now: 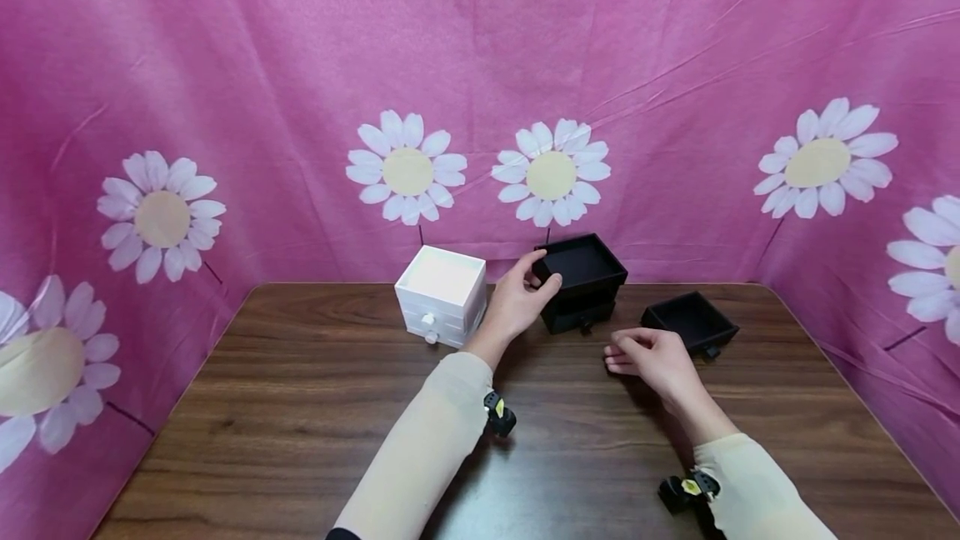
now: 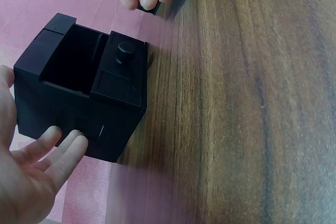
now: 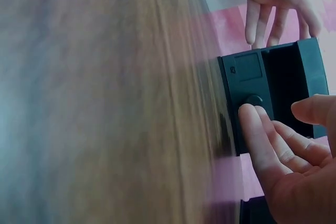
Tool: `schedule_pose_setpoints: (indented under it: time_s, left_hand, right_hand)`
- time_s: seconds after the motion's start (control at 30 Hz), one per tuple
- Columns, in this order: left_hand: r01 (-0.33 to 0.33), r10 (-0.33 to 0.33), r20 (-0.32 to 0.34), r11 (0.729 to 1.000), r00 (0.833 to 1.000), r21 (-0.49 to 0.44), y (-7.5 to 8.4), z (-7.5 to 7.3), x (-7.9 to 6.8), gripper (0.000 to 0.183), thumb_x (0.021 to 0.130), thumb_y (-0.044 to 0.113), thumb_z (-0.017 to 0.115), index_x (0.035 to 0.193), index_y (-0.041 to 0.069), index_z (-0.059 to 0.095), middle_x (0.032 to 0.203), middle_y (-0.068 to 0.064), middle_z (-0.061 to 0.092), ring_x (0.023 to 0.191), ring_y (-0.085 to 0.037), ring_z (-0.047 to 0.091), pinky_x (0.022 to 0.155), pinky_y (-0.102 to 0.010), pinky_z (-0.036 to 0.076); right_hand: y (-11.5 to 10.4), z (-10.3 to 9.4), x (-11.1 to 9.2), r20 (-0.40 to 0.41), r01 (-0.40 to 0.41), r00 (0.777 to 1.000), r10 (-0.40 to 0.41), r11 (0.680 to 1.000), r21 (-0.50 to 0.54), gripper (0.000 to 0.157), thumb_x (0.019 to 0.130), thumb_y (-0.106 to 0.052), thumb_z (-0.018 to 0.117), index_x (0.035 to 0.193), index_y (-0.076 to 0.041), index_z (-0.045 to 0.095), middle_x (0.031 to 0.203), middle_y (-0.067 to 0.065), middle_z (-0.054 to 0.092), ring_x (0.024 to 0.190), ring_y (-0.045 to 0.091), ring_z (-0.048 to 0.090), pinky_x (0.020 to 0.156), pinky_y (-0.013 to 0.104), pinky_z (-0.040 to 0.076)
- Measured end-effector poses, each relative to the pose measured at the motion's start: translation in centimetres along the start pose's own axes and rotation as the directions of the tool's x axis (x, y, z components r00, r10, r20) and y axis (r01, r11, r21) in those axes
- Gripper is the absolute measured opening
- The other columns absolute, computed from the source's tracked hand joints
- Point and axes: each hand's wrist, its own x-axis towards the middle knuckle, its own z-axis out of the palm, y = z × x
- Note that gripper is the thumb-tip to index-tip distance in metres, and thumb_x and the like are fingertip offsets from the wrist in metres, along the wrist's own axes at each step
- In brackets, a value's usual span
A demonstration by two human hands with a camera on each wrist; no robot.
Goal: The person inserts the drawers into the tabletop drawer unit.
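A black drawer box (image 1: 577, 261) with a tray-like top stands at the back of the table. Its upper slot (image 2: 73, 56) is a dark opening, and below it a closed drawer has a round knob (image 2: 125, 51). My left hand (image 1: 519, 297) holds the box at its left side, thumb by the front corner and fingertips against the side wall. My right hand (image 1: 654, 363) hovers in front and to the right, fingers loosely bent, nothing between them. Just behind it lies a pulled-out black drawer (image 1: 692, 320), with its small knob facing the front.
Left of my left hand stands a white drawer box (image 1: 441, 294) with two knobs on its front. A pink cloth (image 1: 300, 107) printed with daisies hangs around the back and sides of the wooden table (image 1: 300, 407).
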Motion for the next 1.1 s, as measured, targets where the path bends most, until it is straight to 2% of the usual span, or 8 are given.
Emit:
schedule_pose_setpoints:
  time_s: [0.33,0.47,0.6,0.93,1.1]
  left_hand:
    - [-0.002,0.002,0.011,1.000,1.000,0.002,0.0,0.0,0.0,0.056,0.103,0.043,0.069,0.156,0.028,0.057,0.120,-0.012,0.068,0.114,-0.030,0.067,0.085,-0.032,0.053]
    - [-0.004,0.004,0.008,1.000,1.000,0.001,0.1,-0.1,-0.1,0.056,0.103,0.042,0.069,0.156,0.027,0.058,0.119,-0.010,0.068,0.113,-0.028,0.067,0.085,-0.031,0.054]
    - [-0.008,0.008,0.009,1.000,1.000,0.000,0.1,-0.2,-0.1,0.056,0.104,0.043,0.069,0.156,0.027,0.057,0.119,-0.009,0.068,0.113,-0.028,0.067,0.085,-0.031,0.054]
    - [0.000,0.000,0.005,1.000,1.000,0.002,0.0,-0.2,-0.1,0.056,0.103,0.044,0.069,0.155,0.027,0.058,0.121,-0.010,0.068,0.113,-0.026,0.067,0.085,-0.030,0.054]
    - [-0.002,0.002,0.012,1.000,1.000,0.002,0.1,-0.2,-0.1,0.056,0.103,0.044,0.068,0.156,0.027,0.057,0.123,-0.012,0.068,0.114,-0.028,0.067,0.086,-0.032,0.054]
  right_hand:
    - [0.5,-2.2,-1.6,-0.018,0.060,0.998,-0.060,0.998,-0.022,0.038,0.111,-0.005,0.056,0.134,0.025,0.056,0.094,0.004,0.082,0.083,0.010,0.080,0.079,0.030,0.066]
    - [0.7,-3.2,-2.1,-0.056,0.070,0.996,-0.069,0.998,0.010,0.035,0.110,-0.006,0.057,0.131,0.023,0.059,0.090,-0.002,0.082,0.083,0.008,0.079,0.079,0.029,0.066]
    - [0.9,-4.1,-2.5,-0.065,0.087,0.994,-0.085,0.996,0.030,0.032,0.110,-0.006,0.058,0.127,0.021,0.061,0.089,-0.003,0.082,0.082,0.009,0.079,0.078,0.028,0.065]
    - [1.5,-5.6,-2.9,-0.077,0.136,0.988,-0.131,0.989,0.065,0.014,0.109,-0.005,0.061,0.110,0.003,0.073,0.087,-0.003,0.082,0.080,0.010,0.080,0.075,0.027,0.065]
    - [2.0,-6.9,-3.0,-0.083,0.167,0.984,-0.158,0.980,0.111,0.018,0.108,-0.002,0.060,0.103,-0.011,0.076,0.086,-0.002,0.082,0.078,0.012,0.080,0.073,0.027,0.065]
